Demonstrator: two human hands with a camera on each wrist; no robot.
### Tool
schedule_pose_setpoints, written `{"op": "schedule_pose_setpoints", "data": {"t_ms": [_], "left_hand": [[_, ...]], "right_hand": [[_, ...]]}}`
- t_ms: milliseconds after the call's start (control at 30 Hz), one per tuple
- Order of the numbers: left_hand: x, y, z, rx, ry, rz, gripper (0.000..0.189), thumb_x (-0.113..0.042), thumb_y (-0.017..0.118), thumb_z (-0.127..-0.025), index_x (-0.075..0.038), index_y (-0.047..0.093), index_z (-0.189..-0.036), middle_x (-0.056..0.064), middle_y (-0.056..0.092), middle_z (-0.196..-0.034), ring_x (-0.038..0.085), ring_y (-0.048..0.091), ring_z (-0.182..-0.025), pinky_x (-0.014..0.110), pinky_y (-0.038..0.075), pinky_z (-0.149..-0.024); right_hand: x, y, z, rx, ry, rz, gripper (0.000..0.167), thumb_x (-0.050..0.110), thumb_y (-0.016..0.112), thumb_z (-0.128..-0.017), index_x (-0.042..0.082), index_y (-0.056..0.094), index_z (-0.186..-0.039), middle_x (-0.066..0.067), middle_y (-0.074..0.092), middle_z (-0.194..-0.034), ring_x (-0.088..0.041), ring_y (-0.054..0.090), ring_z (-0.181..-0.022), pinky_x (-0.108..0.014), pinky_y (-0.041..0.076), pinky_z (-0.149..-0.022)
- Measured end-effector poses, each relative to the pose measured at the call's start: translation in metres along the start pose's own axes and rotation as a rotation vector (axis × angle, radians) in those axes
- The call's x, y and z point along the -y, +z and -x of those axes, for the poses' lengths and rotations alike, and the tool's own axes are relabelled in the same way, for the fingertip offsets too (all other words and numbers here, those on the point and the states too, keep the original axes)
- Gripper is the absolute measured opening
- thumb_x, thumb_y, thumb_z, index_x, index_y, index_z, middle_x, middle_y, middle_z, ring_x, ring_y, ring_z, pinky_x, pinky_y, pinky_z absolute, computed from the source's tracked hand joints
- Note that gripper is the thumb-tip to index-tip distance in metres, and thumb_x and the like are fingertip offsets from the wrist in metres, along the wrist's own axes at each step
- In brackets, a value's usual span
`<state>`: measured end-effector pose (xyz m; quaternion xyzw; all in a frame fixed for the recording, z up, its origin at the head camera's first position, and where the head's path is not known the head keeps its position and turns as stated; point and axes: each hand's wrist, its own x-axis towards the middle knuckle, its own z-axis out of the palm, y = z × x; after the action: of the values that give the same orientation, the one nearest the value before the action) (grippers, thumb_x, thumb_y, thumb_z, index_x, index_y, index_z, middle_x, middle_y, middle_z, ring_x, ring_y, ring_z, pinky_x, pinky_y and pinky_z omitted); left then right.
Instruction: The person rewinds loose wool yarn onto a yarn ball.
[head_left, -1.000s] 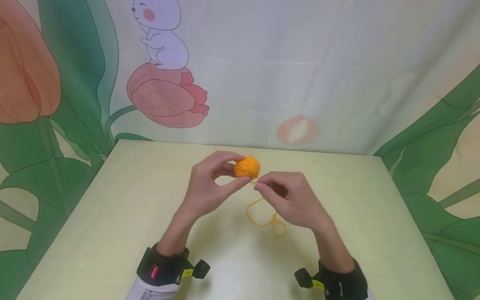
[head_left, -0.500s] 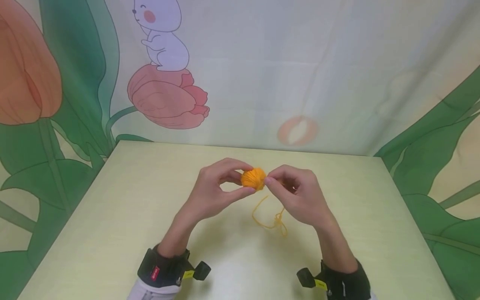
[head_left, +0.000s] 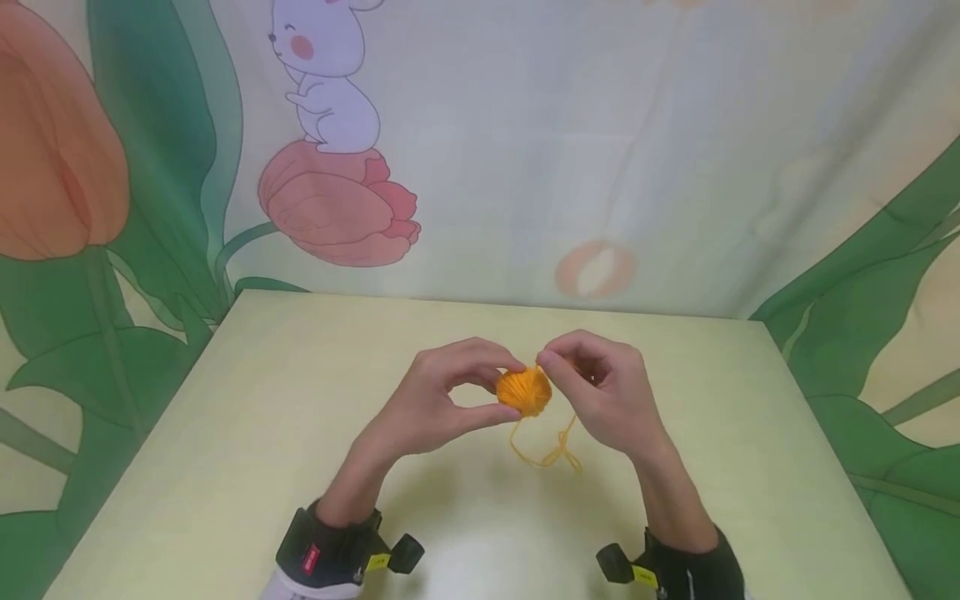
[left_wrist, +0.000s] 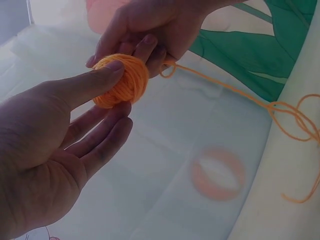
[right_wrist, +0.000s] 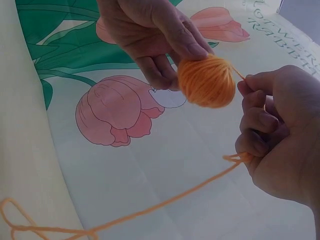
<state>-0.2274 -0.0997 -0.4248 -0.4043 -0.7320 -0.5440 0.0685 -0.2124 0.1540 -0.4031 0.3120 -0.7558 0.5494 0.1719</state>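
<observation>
Thumb and fingers of my left hand [head_left: 442, 400] grip a small ball of orange yarn [head_left: 525, 392] over the table. Its strands run round it in tight wraps, plain to see in the right wrist view. My right hand [right_wrist: 285, 125], just right of the ball, pinches the yarn strand [right_wrist: 238, 73] between thumb and forefinger, with a short taut length leading to the ball. The other fingers curl over the strand, and a loose tail [right_wrist: 170, 200] trails from below them. In the head view that tail hangs with a loopy tangle [head_left: 558, 454] beneath the hands.
A pale table [head_left: 262, 433] spreads under both hands. Behind it hangs a curtain [head_left: 480, 167] printed with tulips, leaves and a white rabbit. Black wrist straps with small cameras sit on both wrists [head_left: 330, 542].
Both hands and the yarn ball have come nearer and slightly right. The right hand has passed from below the ball, along its right side, to its upper right, still pinching the strand.
</observation>
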Motion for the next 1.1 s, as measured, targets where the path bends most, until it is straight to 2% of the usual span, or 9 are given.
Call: {"op": "schedule_pose_setpoints", "data": {"t_ms": [300,500,633,733,900,1000,1100], "left_hand": [[-0.007,0.000,0.002,0.026,0.003,0.152,0.051,0.003,0.096,-0.086,-0.009,0.077,-0.131,0.009,0.079,-0.126,0.020,0.082,-0.105,0.039,0.072,-0.099],[-0.009,-0.001,0.003,0.000,0.029,0.221,0.052,0.010,0.093,-0.085,-0.004,0.075,-0.132,0.015,0.078,-0.126,0.023,0.082,-0.106,0.041,0.072,-0.098],[-0.010,-0.003,0.001,-0.061,0.023,0.243,0.054,0.014,0.093,-0.083,-0.003,0.074,-0.131,0.016,0.077,-0.123,0.023,0.083,-0.104,0.041,0.072,-0.097],[-0.010,-0.005,0.000,-0.129,0.009,0.224,0.054,0.014,0.092,-0.084,-0.003,0.074,-0.131,0.016,0.079,-0.122,0.022,0.085,-0.099,0.037,0.072,-0.097],[-0.009,-0.008,-0.001,-0.254,-0.038,0.159,0.052,0.010,0.093,-0.086,-0.006,0.075,-0.132,0.015,0.081,-0.122,0.020,0.085,-0.097,0.033,0.071,-0.098],[-0.007,-0.009,0.000,-0.305,-0.060,0.139,0.051,0.009,0.093,-0.086,-0.006,0.076,-0.132,0.014,0.081,-0.123,0.019,0.085,-0.096,0.035,0.071,-0.101],[-0.004,-0.009,0.001,-0.334,-0.072,0.115,0.051,0.007,0.093,-0.087,-0.006,0.076,-0.133,0.012,0.080,-0.124,0.019,0.084,-0.095,0.036,0.070,-0.102]], "right_hand": [[-0.008,0.002,-0.001,0.036,0.060,-0.002,0.011,-0.006,0.073,-0.103,0.002,0.081,-0.104,-0.011,0.075,-0.083,-0.012,0.051,-0.058,-0.021,0.047,-0.050],[-0.015,0.005,-0.002,0.070,0.104,-0.017,0.009,-0.004,0.072,-0.106,0.000,0.080,-0.105,-0.012,0.076,-0.086,-0.014,0.056,-0.062,-0.021,0.053,-0.057],[-0.019,0.008,-0.004,0.113,0.180,-0.034,0.011,0.000,0.070,-0.109,-0.001,0.081,-0.109,-0.013,0.077,-0.089,-0.018,0.061,-0.066,-0.021,0.057,-0.063],[-0.021,0.012,-0.005,0.150,0.208,-0.046,0.014,0.000,0.066,-0.110,0.000,0.081,-0.111,-0.010,0.071,-0.083,-0.018,0.056,-0.064,-0.021,0.051,-0.060],[-0.024,0.020,-0.004,0.223,0.167,-0.002,0.014,0.003,0.066,-0.111,0.005,0.080,-0.111,0.000,0.052,-0.071,-0.009,0.040,-0.058,-0.022,0.034,-0.053],[-0.023,0.024,-0.003,0.267,0.132,0.058,0.013,0.006,0.069,-0.111,0.010,0.081,-0.109,0.005,0.049,-0.069,-0.005,0.037,-0.058,-0.021,0.033,-0.055],[-0.020,0.027,-0.001,0.291,0.102,0.101,0.014,0.008,0.071,-0.110,0.012,0.084,-0.106,0.007,0.053,-0.070,-0.002,0.040,-0.060,-0.020,0.038,-0.057]]}}
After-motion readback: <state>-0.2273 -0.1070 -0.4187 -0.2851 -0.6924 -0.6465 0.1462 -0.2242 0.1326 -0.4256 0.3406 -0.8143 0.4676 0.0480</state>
